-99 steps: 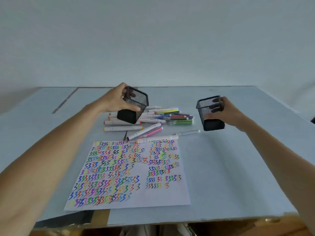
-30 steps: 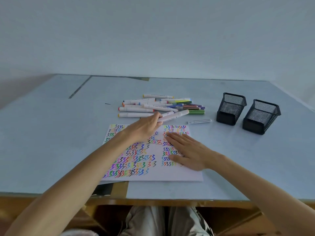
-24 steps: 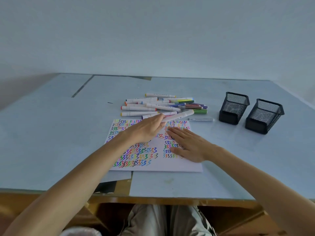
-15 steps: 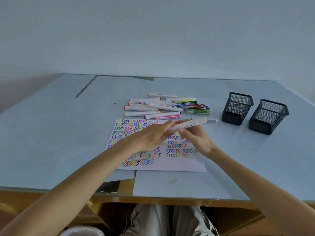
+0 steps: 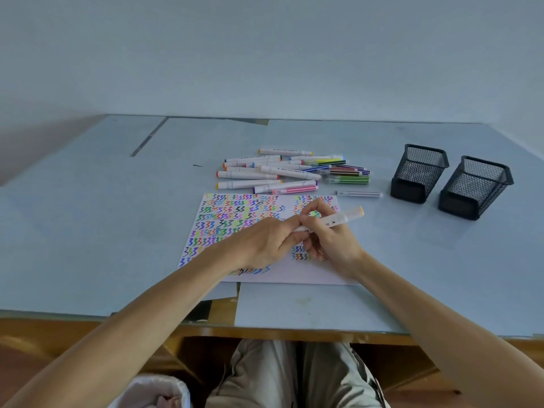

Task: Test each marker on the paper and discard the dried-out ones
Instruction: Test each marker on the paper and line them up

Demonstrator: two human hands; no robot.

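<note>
Both hands gripped one white marker (image 5: 329, 222) above the paper (image 5: 297, 272), left hand (image 5: 266, 242) at its near end, right hand (image 5: 329, 245) around the barrel; a jerky cap pull could streak ink across the paper, or knock the pile (image 5: 291, 172) at twelve o'clock

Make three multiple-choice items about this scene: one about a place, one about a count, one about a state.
1. Where do the mesh pen holders stand?
A. right of the loose markers
B. on the paper
C. left of the paper

2. How many mesh pen holders are there?
A. one
B. two
C. three

3. The white marker is:
A. lying in the pile
B. inside a holder
C. gripped by both hands

Key: 1 A, the mesh pen holders stand right of the loose markers. 2 B, two are visible. 3 C, left hand and right hand hold the white marker over the paper.
</note>
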